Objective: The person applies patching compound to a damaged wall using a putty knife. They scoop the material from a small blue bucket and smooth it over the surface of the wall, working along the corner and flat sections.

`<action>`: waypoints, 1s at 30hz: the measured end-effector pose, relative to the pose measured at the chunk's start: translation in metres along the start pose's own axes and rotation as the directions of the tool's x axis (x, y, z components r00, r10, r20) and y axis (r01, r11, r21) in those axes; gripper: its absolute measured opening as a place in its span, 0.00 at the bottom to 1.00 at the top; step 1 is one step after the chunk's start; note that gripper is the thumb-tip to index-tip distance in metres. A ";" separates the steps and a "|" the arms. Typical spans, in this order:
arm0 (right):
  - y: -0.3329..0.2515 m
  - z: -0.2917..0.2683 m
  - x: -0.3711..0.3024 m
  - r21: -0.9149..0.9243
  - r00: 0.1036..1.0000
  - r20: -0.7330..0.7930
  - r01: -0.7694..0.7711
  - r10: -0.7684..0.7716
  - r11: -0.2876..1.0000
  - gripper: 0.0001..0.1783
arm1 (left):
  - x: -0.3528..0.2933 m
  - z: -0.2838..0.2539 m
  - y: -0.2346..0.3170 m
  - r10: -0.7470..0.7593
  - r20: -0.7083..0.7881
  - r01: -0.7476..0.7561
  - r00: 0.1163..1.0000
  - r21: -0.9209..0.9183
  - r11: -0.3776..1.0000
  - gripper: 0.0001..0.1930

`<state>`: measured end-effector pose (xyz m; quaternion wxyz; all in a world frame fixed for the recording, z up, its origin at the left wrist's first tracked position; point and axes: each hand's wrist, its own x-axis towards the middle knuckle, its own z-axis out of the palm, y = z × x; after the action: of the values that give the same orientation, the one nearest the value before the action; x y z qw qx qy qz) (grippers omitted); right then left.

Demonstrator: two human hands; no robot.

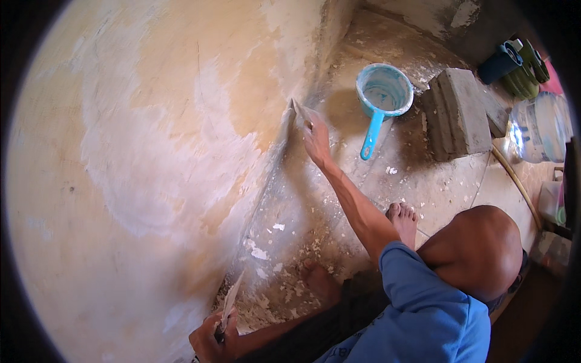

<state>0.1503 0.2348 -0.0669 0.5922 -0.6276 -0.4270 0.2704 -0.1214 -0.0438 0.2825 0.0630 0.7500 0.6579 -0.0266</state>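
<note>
My right hand is closed around a putty knife, its tip at the foot of the wall where wall meets floor. The wall is yellowish, with broad whitish smeared patches. At the lower left, my left hand grips a second putty knife, whose pale blade points upward close to the wall's base. To the right of my right hand stands a light blue dipper, smeared inside with whitish paste, its handle toward me.
Concrete blocks stand right of the dipper. Beyond them are a dark blue container, a green one and a clear plastic tub. A hose curves across the floor, which is littered with pale flakes. My bare foot rests there.
</note>
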 end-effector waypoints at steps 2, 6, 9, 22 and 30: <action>0.004 0.011 0.000 -0.021 1.000 0.025 0.018 -0.017 1.000 0.28 | -0.004 -0.005 0.006 -0.005 0.016 0.006 1.000 -0.052 0.999 0.17; 0.001 0.031 -0.058 -0.085 0.991 0.098 0.103 -0.094 0.991 0.28 | 0.002 -0.012 0.017 -0.020 0.165 0.029 0.986 -0.050 0.998 0.24; -0.022 0.025 -0.067 0.104 0.980 0.200 -0.030 0.009 0.994 0.28 | 0.027 -0.004 0.037 0.114 -0.055 -0.116 0.992 -0.030 0.993 0.14; -0.045 0.053 -0.070 -0.010 0.999 0.023 -0.026 0.026 1.000 0.36 | 0.041 0.003 0.042 0.128 -0.054 -0.133 0.990 -0.088 0.987 0.17; -0.036 0.015 0.010 0.094 0.954 0.007 -0.299 0.300 0.950 0.29 | 0.037 0.004 0.040 0.068 -0.013 -0.070 0.998 -0.162 0.984 0.16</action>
<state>0.1349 0.2488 -0.0322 0.5748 -0.6573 -0.3116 0.3747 -0.0764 -0.0133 0.2765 0.1224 0.7648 0.6317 0.0323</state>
